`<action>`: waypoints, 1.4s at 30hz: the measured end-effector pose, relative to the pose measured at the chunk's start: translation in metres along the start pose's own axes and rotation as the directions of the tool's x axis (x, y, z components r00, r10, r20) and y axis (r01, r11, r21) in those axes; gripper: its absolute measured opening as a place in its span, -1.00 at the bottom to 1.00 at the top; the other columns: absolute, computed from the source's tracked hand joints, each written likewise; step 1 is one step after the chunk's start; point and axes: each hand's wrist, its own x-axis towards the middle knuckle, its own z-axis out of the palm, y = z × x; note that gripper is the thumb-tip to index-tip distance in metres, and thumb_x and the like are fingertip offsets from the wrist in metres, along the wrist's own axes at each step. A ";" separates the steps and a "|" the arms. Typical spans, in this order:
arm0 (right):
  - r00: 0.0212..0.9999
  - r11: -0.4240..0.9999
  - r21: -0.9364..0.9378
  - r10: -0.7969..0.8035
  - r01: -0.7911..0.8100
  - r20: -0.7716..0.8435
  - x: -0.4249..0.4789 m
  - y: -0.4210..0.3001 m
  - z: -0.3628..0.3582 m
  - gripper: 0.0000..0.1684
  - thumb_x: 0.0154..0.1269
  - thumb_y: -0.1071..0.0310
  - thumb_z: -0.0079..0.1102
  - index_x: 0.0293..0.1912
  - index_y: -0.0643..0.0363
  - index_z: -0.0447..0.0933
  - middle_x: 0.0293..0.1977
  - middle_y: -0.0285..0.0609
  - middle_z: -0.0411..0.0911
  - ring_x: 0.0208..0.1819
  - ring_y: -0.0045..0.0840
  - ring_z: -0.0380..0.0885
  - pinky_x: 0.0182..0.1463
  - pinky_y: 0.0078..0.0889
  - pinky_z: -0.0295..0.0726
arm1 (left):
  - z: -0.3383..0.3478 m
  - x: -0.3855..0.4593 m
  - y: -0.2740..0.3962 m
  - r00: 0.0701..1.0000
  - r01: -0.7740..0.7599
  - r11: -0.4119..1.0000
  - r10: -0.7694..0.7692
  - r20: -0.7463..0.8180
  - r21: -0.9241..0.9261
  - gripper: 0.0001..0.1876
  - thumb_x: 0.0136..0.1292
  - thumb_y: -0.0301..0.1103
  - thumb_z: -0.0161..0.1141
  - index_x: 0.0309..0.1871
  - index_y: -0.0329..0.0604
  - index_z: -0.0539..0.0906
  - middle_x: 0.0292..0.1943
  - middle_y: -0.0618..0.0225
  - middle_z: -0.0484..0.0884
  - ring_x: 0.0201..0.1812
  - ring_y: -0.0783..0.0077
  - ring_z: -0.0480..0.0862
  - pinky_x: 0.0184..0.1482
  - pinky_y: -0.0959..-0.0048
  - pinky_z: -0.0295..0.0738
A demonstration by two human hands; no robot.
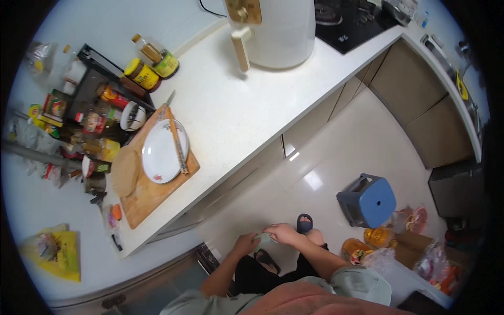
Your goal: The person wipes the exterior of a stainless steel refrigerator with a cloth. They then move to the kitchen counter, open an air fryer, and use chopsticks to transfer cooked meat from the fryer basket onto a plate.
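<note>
My left hand (pixel 246 243) and my right hand (pixel 284 233) are close together low in the view, above the floor and my feet. Both grip a small, thin, pale green item (pixel 261 241) between them; blur and the fingers leave its kind unclear. Up to the left on the counter lies a wooden cutting board (pixel 157 206). It carries a white oval plate (pixel 160 151) with a floral rim, with a pair of chopsticks (pixel 178 145) lying across it. A knife (pixel 169 98) rests at the board's far end, and a round tan disc (pixel 125 171) overlaps its left side.
A white air fryer (pixel 281 35) stands on the counter (pixel 232 118) beside a black cooktop (pixel 342 29). Jars and bottles (pixel 143 75) crowd the wall side. On the floor are a blue plastic stool (pixel 376 201), oil bottles (pixel 354 250) and a cardboard box (pixel 411 248).
</note>
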 end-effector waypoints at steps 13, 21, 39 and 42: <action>0.817 0.909 0.265 0.408 -0.322 -0.408 -0.106 -0.145 -0.223 -0.54 0.20 0.29 0.27 0.08 0.21 0.47 -0.21 -0.10 0.59 -0.22 -0.28 0.58 -0.14 -0.38 0.54 | -0.123 -0.015 0.329 0.948 0.302 0.457 -0.056 0.312 -0.836 -0.40 0.36 -0.28 0.11 0.41 -0.27 0.23 0.02 0.13 0.58 -0.08 0.34 0.68 -0.10 0.37 0.57; 0.374 0.163 0.985 0.918 -0.053 -0.132 -0.134 -0.086 -0.303 -0.79 0.27 0.34 0.18 -0.10 0.13 0.51 -0.40 -0.34 0.50 -0.45 -0.62 0.51 -0.40 -0.44 0.59 | -0.153 0.045 0.362 0.981 0.123 0.692 0.024 0.193 -0.711 -0.62 0.39 -0.29 0.15 0.17 -0.33 0.51 -0.15 0.32 0.66 -0.21 0.52 0.69 -0.22 0.61 0.52; -0.143 0.180 0.670 0.984 0.721 -0.110 -0.293 0.001 -0.444 -0.82 0.34 0.35 0.15 -0.07 0.06 0.49 -0.32 -0.26 0.62 -0.42 -0.50 0.63 -0.41 -0.38 0.68 | -0.178 0.307 0.600 0.806 -0.504 0.860 0.502 0.314 -0.083 -0.54 0.30 -0.22 0.22 0.16 -0.36 0.55 -0.10 0.21 0.68 -0.06 0.41 0.64 0.02 0.46 0.51; -0.106 0.125 0.545 0.992 0.829 -0.065 -0.328 0.039 -0.489 -0.77 0.39 0.32 0.09 0.00 0.10 0.48 -0.19 -0.19 0.65 -0.23 -0.38 0.68 -0.26 -0.30 0.73 | -0.158 0.316 0.669 0.710 -0.634 0.774 0.580 0.399 0.004 -0.50 0.29 -0.14 0.20 0.17 -0.32 0.55 0.06 0.02 0.65 0.04 0.17 0.66 0.11 0.34 0.51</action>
